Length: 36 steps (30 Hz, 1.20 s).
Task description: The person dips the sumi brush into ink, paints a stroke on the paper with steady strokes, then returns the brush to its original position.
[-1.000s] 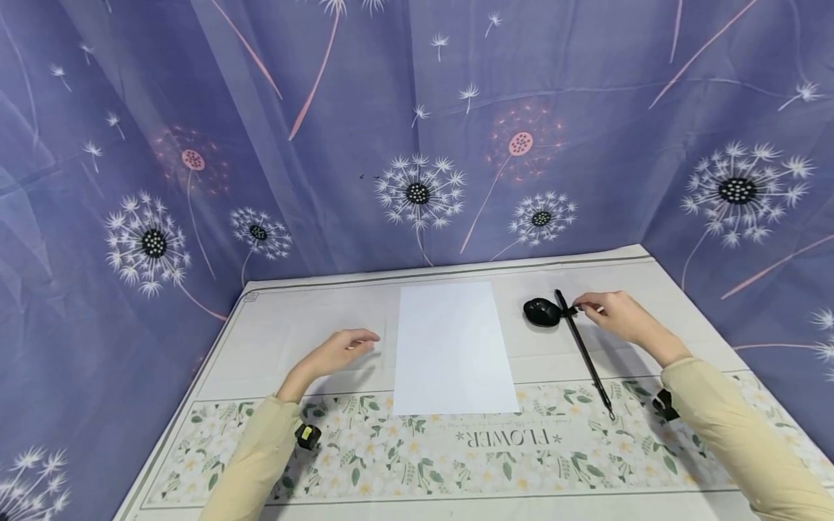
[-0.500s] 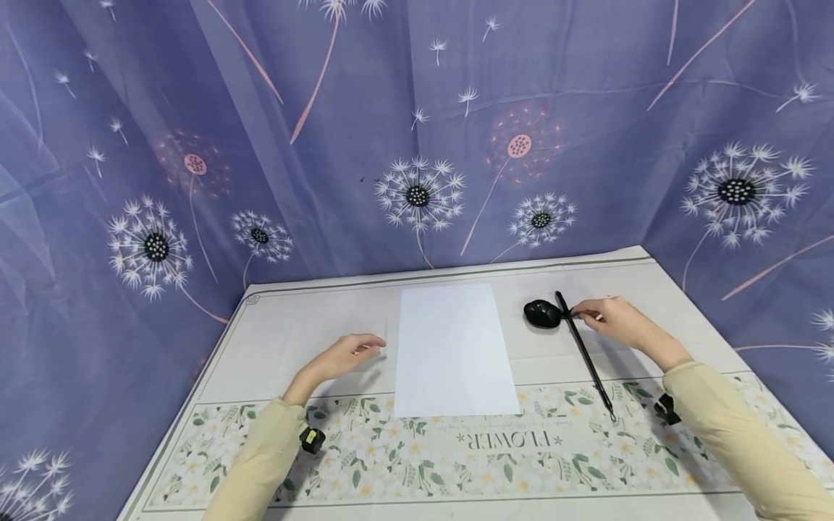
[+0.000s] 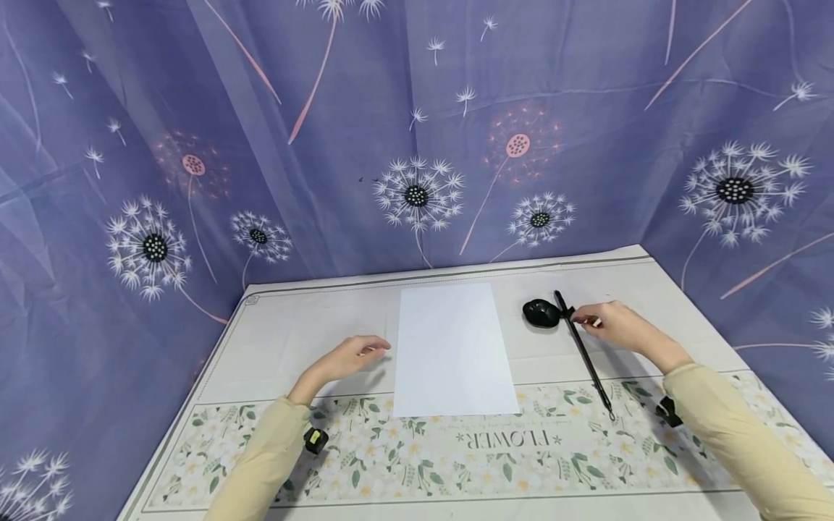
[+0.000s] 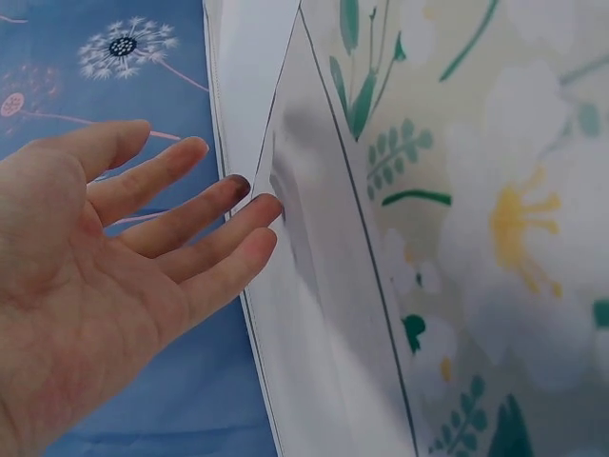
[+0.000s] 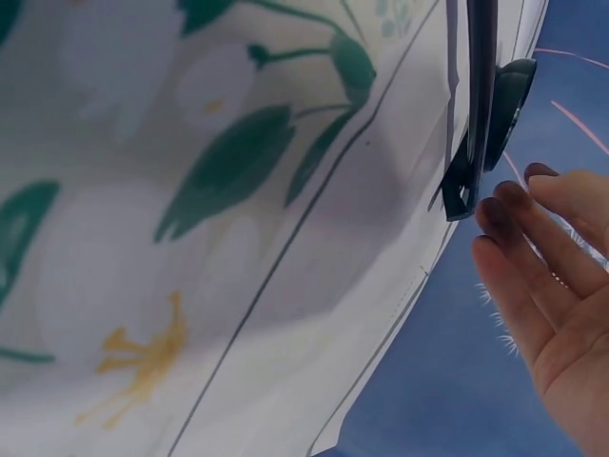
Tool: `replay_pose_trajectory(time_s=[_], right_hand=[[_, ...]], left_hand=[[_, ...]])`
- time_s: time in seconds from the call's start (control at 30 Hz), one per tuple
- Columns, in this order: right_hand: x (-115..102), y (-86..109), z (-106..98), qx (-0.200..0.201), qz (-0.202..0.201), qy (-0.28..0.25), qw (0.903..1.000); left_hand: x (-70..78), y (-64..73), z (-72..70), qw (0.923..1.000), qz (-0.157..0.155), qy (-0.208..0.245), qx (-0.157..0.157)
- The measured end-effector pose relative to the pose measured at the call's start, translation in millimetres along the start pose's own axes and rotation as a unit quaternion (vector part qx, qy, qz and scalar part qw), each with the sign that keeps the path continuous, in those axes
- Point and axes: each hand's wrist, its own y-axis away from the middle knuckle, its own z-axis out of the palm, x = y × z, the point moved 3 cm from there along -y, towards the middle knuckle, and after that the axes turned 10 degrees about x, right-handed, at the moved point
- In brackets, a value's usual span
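Note:
A black calligraphy brush (image 3: 589,362) with a hanging loop lies across the handle of a small black ink dish (image 3: 541,313), right of a blank white sheet of paper (image 3: 456,354). My right hand (image 3: 619,325) hovers beside the dish's handle. The right wrist view shows a small gap between the dark-smudged fingertips (image 5: 497,221) and the handle (image 5: 461,202); nothing is held. Just left of the paper, my left hand (image 3: 345,358) hangs over the table with its fingers loosely bent. One fingertip (image 4: 236,186) of it is dark in the left wrist view.
A white tablecloth (image 3: 313,311) with a floral band (image 3: 365,463) covers the table. Purple curtains (image 3: 339,130) with dandelion prints stand behind and on both sides. Each wrist carries a small black device, one seen at the left sleeve (image 3: 267,449).
My right fingers closed in on the dish's handle, then drew slightly back from it. The left hand has drifted a little right, toward the paper. Brush, dish and paper stay put.

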Motion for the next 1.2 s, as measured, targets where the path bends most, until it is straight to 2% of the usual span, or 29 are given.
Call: replay_pose_trajectory(time_s=[0.23, 0.43, 0.7, 1.0, 1.2], right_hand=[[-1.6, 1.0, -0.1, -0.003, -0.002, 0.004, 1.0000], [-2.4, 1.7, 1.0, 0.010, -0.024, 0.018, 0.9995], [-5.0, 5.0, 4.5, 0.007, -0.044, 0.023, 0.9988], [-7.7, 8.5, 4.0, 0.016, -0.064, 0.033, 0.9973], [-7.7, 11.8, 3.0, 0.012, -0.059, 0.044, 0.9972]], left_hand=[[2.8, -0.2, 2.5, 1.0000, 0.003, -0.001, -0.008], [5.3, 0.0, 3.2, 1.0000, 0.002, 0.001, -0.007], [8.0, 0.8, 7.8, 0.9999, -0.010, -0.007, -0.009], [10.4, -1.7, 14.8, 0.9984, -0.018, -0.054, 0.005], [12.6, -2.6, 20.6, 0.9966, -0.008, -0.082, 0.004]])
